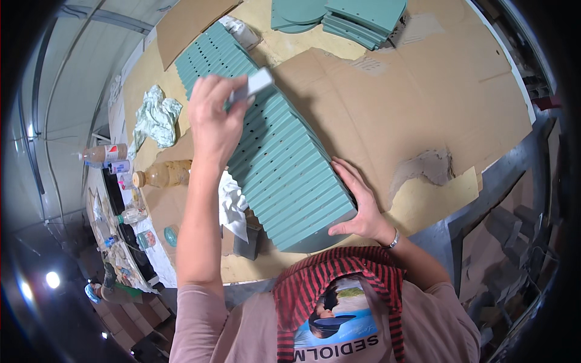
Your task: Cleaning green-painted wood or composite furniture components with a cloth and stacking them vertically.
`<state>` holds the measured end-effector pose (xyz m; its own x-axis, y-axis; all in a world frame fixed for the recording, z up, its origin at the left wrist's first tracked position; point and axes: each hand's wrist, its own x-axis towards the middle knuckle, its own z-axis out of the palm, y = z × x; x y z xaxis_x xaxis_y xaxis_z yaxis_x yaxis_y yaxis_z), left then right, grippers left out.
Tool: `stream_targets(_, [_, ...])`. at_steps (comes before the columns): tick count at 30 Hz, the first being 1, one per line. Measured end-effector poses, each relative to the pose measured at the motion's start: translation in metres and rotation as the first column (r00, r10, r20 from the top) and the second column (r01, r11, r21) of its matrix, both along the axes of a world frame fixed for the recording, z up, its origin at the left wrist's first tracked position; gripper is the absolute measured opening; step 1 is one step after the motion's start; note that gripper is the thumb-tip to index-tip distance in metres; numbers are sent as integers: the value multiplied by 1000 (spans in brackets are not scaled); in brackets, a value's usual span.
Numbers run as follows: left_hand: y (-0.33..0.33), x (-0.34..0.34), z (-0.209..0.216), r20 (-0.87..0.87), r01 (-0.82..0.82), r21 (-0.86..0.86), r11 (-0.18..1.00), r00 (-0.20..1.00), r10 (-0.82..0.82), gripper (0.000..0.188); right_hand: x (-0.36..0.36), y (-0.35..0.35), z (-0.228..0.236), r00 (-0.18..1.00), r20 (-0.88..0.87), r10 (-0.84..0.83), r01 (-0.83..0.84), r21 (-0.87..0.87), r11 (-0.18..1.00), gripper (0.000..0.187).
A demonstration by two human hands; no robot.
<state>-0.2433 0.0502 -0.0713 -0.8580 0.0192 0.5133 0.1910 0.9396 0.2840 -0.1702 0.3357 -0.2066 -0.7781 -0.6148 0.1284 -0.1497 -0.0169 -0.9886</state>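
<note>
A long row of teal-green slats (290,175), packed side by side with edges up and small dark holes, runs from the near middle to the far left. My left hand (216,112) is closed around a light grey-white block (257,83), held over the left-centre part of the row. Whether the block touches the slats cannot be made out. Against the row's near right corner lies my right hand (362,209), its fingers stretched along the right side and its thumb at the near end.
Brown cardboard (423,97) covers the table. Stacked teal panels (366,21) lie at the back. On the left are a crumpled cloth (157,115), a bottle of yellowish liquid (163,174) and other bottles. White paper (232,202) and a grey block (247,242) sit beside the row.
</note>
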Motion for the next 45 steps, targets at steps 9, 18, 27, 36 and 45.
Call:
stream_targets(9, [-78, 126, 12, 253, -289, -70, 955, 921, 297, 32, -1, 0, 0, 1000, 11, 15, -15, -7, 1000, 120])
stream_targets(18, [-57, 108, 9, 90, -269, 118, 956, 962, 260, 32, -1, 0, -3, 999, 42, 30, -29, -27, 999, 122])
stream_targets(27, [-60, 124, 3, 156, -363, 170, 916, 928, 339, 32, 0, -2, -5, 995, 81, 49, -48, -14, 999, 124])
stream_targets(36, [-69, 184, -16, 136, -478, 405, 779, 874, 466, 33, 0, -3, 0, 982, 179, 64, -61, -23, 998, 126])
stream_targets(45, [-112, 262, -56, 160, -575, 609, 546, 764, 625, 35, 7, 8, -9, 964, 263, 37, -44, 22, 999, 131])
